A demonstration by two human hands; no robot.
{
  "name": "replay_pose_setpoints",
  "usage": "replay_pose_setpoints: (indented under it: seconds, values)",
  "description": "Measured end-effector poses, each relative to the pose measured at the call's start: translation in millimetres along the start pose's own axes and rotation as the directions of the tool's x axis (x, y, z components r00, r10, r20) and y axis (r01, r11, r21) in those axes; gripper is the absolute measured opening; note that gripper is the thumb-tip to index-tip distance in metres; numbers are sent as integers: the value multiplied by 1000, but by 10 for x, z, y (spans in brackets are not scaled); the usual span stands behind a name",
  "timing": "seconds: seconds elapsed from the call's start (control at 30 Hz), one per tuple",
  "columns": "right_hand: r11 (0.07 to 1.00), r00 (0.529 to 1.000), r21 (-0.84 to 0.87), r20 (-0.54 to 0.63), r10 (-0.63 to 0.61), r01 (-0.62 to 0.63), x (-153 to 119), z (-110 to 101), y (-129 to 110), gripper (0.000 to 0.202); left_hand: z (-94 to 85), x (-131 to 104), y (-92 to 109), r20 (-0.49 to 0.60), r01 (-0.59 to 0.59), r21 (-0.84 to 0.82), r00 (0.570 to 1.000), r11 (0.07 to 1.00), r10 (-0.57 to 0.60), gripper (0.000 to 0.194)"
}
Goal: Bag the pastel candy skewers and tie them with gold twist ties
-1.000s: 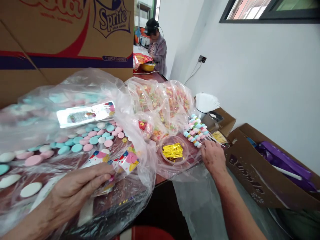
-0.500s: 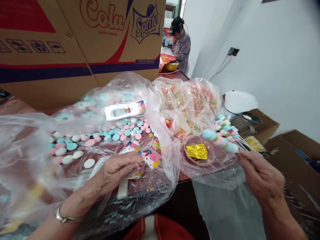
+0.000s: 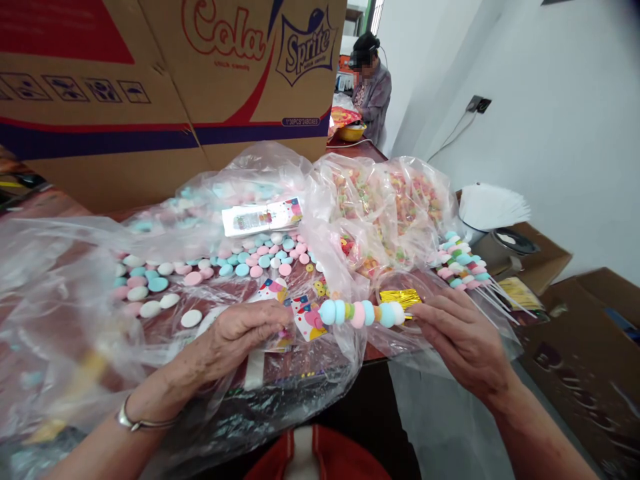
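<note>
My left hand [image 3: 250,327] pinches a small printed packet [image 3: 306,319] with coloured dots, its open end towards the middle. Between thumb and fingers, my right hand [image 3: 463,340] holds the end of a candy skewer [image 3: 357,313] threaded with blue, pink, green and white pieces. The skewer lies level, its tip at the packet's edge. Behind it is a round tub [image 3: 425,287] of gold twist ties [image 3: 400,299]. More candy skewers [image 3: 463,263] are piled to the right of the tub.
Loose round candies [image 3: 250,257] lie on plastic at the left, below a stack of printed bags [image 3: 263,217]. A clear bag of coloured rings [image 3: 385,200] sits centrally. A big carton [image 3: 175,80] stands behind. Cardboard boxes [image 3: 590,353] are at the right; a person [image 3: 373,93] works far back.
My right hand has moved left with the skewer, from beside the skewer pile to the packet. My left hand still holds the packet, and the view has shifted slightly.
</note>
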State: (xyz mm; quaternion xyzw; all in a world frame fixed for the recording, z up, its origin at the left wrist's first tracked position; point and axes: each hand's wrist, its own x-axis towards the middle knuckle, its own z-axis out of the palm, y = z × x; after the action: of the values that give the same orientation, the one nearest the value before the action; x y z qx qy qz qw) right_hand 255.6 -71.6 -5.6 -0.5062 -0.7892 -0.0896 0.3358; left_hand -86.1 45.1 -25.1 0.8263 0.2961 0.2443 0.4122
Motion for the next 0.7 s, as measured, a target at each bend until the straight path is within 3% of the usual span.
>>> replay_pose_setpoints:
  seconds: [0.17, 0.37, 0.53, 0.7]
  values:
    - [995, 998, -89, 38, -49, 52, 35, -21, 15, 22, -43, -26, -7, 16, 56, 13, 998, 998, -56, 25]
    - [983, 981, -109, 137, -134, 149, 154, -129, -40, 18, -76, -7, -56, 62, -39, 122, 998, 992, 32, 28]
    - [992, 981, -52, 164, -103, 113, 177, -69, -54, 19, -105, 30, -2, 112, -27, 136, 994, 990, 12, 26]
    - [998, 988, 19, 141, -68, 66, 166, 42, -70, 19, -132, 25, 17, 82, 9, 185, 996, 983, -25, 24]
